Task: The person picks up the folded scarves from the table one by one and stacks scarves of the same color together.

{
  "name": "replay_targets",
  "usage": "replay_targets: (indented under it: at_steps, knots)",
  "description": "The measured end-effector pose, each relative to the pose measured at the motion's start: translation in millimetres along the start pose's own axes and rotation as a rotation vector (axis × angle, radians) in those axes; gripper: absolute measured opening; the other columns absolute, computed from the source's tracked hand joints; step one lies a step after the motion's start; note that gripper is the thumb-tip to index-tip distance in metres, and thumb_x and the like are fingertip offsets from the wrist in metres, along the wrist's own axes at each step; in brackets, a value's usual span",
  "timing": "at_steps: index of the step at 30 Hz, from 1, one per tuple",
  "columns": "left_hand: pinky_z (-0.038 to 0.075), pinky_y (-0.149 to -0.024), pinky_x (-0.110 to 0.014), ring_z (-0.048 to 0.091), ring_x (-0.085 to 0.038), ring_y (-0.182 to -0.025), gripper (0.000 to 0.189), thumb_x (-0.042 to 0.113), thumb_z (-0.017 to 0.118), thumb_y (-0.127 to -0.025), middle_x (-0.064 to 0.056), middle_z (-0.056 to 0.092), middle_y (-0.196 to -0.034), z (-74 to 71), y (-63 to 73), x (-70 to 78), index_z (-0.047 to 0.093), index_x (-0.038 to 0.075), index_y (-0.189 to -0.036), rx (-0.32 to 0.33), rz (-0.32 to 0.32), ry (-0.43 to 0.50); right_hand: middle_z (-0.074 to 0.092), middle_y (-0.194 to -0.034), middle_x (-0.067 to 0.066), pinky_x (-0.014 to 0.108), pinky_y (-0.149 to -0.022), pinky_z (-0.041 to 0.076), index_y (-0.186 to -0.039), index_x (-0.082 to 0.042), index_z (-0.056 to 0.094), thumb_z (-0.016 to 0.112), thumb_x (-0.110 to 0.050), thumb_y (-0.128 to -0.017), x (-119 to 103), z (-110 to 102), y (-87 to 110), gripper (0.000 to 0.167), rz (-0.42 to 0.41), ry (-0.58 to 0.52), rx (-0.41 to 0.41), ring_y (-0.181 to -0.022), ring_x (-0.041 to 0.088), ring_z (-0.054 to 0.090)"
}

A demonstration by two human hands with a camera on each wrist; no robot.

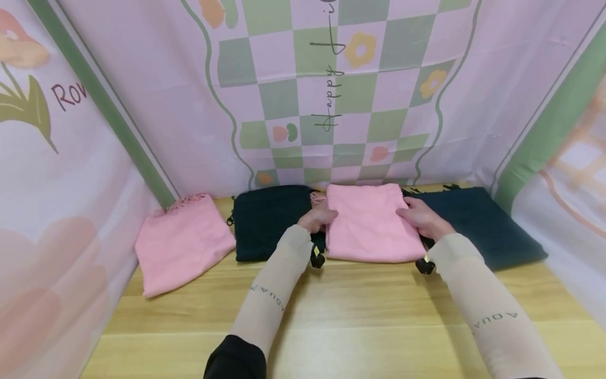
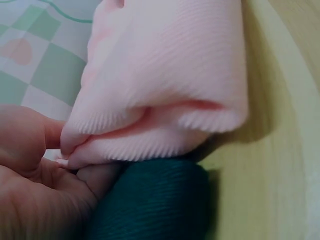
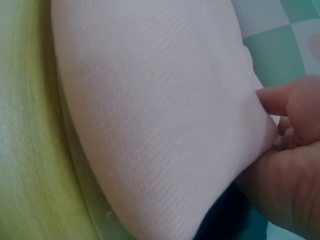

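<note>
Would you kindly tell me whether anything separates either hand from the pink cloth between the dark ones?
Nothing visible does: the left hand and right hand both pinch the pink cloth at its sides. The left dark cloth and right dark cloth flank it.

a small curtained-off nook with homely decoration; whether it stands in a home or a studio, i cannot tell. a pale back cloth (image 1: 303, 95) fills the upper middle of the frame, printed with green checks, flowers and sideways "happy" lettering (image 1: 326, 84). a left cloth (image 1: 61, 179) and a right cloth (image 1: 554, 195) close both edges, above a wood-grain surface (image 1: 360, 310) across the bottom.
</note>
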State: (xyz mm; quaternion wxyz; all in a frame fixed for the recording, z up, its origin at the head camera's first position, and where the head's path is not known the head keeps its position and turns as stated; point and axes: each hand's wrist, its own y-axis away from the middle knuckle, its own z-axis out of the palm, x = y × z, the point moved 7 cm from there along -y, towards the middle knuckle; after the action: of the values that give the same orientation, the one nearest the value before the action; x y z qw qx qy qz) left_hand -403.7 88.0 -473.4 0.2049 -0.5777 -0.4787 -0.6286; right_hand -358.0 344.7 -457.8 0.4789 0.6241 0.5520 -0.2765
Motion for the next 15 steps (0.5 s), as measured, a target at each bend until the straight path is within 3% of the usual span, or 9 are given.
replay_targets:
  at_steps: [8,11,15]
  knots:
    - [0.052,-0.053,-0.03,0.058,-0.015,-0.057,0.008,0.004,0.041,-0.104,-0.005,0.057,-0.072,0.9,2.0,1.0,0.048,0.007,-0.101,-0.025,0.049,0.017,0.025,-0.16,0.034,0.058,-0.112,0.039,-0.162,0.003,0.008,0.039,-0.012,-0.111,-7.3,-2.0,4.8,0.062,-0.046,0.024,0.041,-0.137,0.045,0.043]
    - [0.05,-0.051,-0.029,0.056,-0.014,-0.054,0.007,0.005,0.041,-0.104,-0.005,0.055,-0.07,0.2,4.7,3.5,0.046,0.003,-0.11,-0.035,0.062,0.028,0.025,-0.161,0.033,0.059,-0.112,0.039,-0.162,0.002,0.009,0.04,-0.013,-0.111,-9.6,-2.9,6.2,0.062,-0.054,0.024,0.05,-0.138,0.046,0.043]
    - [0.051,-0.053,-0.03,0.058,-0.016,-0.056,0.029,0.007,0.041,-0.106,-0.007,0.055,-0.08,-1.6,10.1,7.4,0.038,0.001,-0.135,-0.049,0.07,0.051,0.023,-0.162,0.032,0.059,-0.113,0.037,-0.163,0.001,0.009,0.041,-0.014,-0.111,-9.7,-5.2,7.7,0.062,-0.051,0.019,0.07,-0.141,0.046,0.04]
